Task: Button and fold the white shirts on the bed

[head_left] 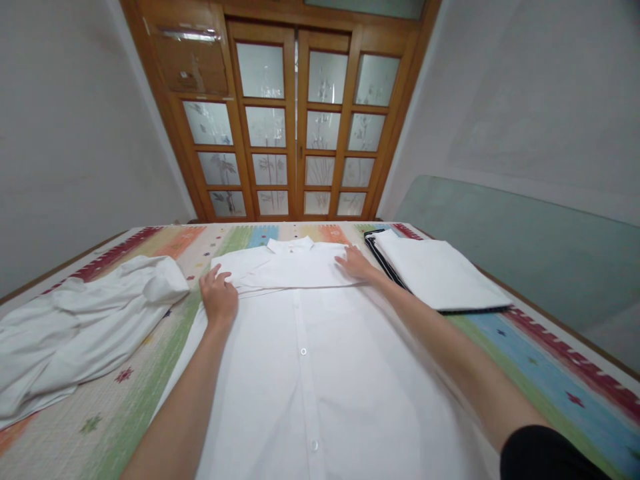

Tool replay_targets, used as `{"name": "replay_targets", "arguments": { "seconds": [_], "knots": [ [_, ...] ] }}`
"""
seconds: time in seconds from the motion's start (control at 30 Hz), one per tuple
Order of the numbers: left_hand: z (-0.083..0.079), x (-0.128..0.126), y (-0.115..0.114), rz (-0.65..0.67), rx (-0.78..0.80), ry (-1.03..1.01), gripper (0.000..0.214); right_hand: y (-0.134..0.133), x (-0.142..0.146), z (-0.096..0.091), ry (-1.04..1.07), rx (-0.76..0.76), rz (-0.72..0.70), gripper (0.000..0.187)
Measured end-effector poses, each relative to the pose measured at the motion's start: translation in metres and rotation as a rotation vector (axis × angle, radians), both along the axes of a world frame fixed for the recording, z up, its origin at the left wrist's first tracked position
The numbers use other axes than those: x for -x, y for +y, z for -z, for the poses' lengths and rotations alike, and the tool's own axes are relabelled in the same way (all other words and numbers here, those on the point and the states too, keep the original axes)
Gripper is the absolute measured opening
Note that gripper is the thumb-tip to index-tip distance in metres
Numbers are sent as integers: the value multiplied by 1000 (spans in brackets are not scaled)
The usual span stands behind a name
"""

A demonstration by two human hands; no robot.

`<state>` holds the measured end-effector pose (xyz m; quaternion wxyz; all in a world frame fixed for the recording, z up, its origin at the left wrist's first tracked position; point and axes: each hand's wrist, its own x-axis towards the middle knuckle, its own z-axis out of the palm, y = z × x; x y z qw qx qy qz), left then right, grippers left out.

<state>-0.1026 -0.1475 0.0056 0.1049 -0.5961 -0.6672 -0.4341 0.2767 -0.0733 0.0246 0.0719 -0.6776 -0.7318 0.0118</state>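
The left hand point(219, 293) and the right hand point(356, 263) are apart, each touching one shoulder side of the white shirt point(265, 360); whether fingers pinch it, I cannot tell. The shirt lies flat between them. Outside the left hand is a crumpled white garment point(85, 333); outside the right, folded white cloth point(445, 273).

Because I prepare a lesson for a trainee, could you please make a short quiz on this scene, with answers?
1. True or false: the left hand and right hand are on opposite sides of the collar of the white button-front cloth shirt.
2. Choose: the crumpled white cloth garment lies A) left of the shirt; B) right of it.
3. What dark colour borders the flat, folded white cloth?

Key: 1 true; 2 A; 3 black.
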Motion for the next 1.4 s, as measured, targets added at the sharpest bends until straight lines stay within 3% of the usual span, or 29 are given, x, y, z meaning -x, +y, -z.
{"name": "replay_targets", "arguments": {
  "seconds": [0.13,0.3,0.67,1.07,1.4],
  "knots": [
    [0,-9,0,134,155,187,29,-34,22,25,42,40,-41,76],
    [-2,-11,-2,110,331,255,30,-49,14,32,54,23,-62,83],
    [-1,-14,-5,83,335,245,31,-25,-18,28,38,78,16,79],
    [-1,-17,-6,58,328,310,36,13,-4,25,-21,37,33,61],
    [-3,-17,-7,78,354,297,34,33,-10,30,39,24,133,72]
  ]
}}
